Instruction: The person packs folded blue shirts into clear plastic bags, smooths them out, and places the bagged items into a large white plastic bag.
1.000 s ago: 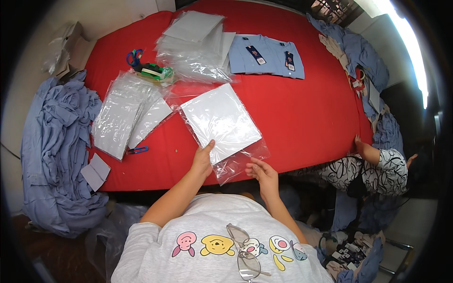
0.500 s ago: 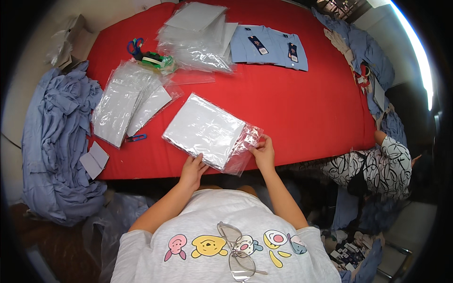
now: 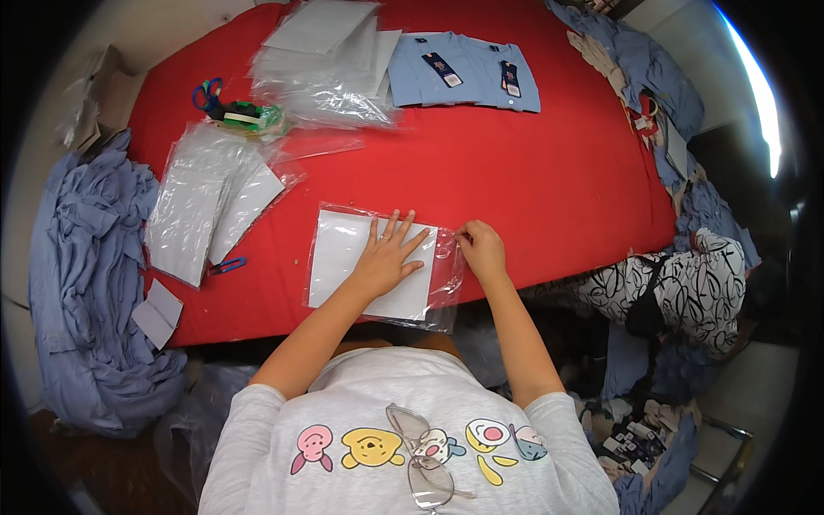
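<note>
A clear plastic bag (image 3: 444,287) with a white sheet (image 3: 337,264) inside lies near the table's front edge, its clear flap toward the right. My left hand (image 3: 390,260) rests on the bag over the sheet, fingers spread and flat. With fingertips pinched together, my right hand (image 3: 482,251) grips the flap's upper right corner. Beyond to the left lies a fanned pile of similar bags with white sheets (image 3: 190,202). Another heap of bagged sheets (image 3: 318,34) is at the back, beside folded light blue shirts (image 3: 468,73) with dark hang tags.
Blue-handled scissors (image 3: 208,96) and a green tape dispenser (image 3: 251,118) sit at the back left. A blue cutter (image 3: 227,266) and a white folded card (image 3: 158,314) lie at left. Blue garments (image 3: 94,283) are heaped beside the red table (image 3: 558,197). A person in patterned clothing (image 3: 699,292) is at right.
The bag has turned straighter and now lies flat. My left hand has gone from its lower edge to spread on top. My right hand still pinches the flap. The whole view has shifted slightly.
</note>
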The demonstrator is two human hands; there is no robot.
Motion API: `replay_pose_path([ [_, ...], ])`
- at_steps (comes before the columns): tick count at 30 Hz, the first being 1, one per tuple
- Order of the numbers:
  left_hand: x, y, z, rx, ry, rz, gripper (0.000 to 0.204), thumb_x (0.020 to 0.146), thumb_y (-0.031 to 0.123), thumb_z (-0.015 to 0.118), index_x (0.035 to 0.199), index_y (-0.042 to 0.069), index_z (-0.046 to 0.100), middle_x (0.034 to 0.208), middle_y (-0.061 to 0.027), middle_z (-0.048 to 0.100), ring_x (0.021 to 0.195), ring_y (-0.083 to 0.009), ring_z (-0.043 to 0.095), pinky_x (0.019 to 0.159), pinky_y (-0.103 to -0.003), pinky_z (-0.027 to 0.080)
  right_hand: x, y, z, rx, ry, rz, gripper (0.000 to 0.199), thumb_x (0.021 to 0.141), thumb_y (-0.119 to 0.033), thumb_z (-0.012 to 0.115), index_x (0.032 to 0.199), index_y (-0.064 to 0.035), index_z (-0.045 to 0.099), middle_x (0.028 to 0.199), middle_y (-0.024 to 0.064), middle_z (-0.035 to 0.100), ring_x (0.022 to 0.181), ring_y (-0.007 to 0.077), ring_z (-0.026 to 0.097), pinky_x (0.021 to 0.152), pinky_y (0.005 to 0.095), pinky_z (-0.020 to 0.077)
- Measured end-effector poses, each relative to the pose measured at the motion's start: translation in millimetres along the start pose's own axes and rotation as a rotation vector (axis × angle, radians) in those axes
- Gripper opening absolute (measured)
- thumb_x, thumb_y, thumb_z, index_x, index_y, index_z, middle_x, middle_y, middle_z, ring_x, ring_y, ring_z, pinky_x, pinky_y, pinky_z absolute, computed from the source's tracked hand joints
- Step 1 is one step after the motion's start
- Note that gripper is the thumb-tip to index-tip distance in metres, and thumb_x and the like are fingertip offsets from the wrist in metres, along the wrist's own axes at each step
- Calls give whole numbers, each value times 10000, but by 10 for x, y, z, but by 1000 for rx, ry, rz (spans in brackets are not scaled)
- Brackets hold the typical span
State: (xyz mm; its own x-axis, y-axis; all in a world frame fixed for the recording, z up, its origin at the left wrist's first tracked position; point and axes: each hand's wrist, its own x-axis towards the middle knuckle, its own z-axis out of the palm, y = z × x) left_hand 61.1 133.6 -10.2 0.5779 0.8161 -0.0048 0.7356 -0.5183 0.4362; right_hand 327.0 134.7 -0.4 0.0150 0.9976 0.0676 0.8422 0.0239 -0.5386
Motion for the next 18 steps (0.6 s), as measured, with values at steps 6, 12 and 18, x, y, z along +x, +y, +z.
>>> replay_pose_path([
  [6, 108, -191, 78, 142, 37, 150, 740, 1038, 642, 554, 1684, 311, 411, 1810, -87, 217, 1669, -374, 162, 1330, -642, 79, -107, 2, -93, 99, -15, -75, 154, 877, -118, 800, 1013, -57, 758, 965, 102, 719, 966, 321, 716, 828, 437, 582],
  [12, 138, -251, 7, 152, 35, 195, 754, 1025, 630, 581, 1685, 309, 406, 1806, -86, 235, 1666, -368, 183, 1326, -650, 102, -74, 30, -70, 32, -6, -168, 150, 916, -119, 784, 1063, -91, 776, 979, 83, 709, 894, 311, 718, 777, 421, 586],
  [18, 156, -289, -46, 163, 25, 220, 752, 1015, 629, 594, 1676, 315, 419, 1797, -90, 261, 1656, -369, 218, 1319, -661, 129, 60, -20, -188, -56, -139, -345, 123, 937, -149, 739, 1055, -130, 767, 950, 79, 670, 850, 318, 717, 711, 459, 599],
])
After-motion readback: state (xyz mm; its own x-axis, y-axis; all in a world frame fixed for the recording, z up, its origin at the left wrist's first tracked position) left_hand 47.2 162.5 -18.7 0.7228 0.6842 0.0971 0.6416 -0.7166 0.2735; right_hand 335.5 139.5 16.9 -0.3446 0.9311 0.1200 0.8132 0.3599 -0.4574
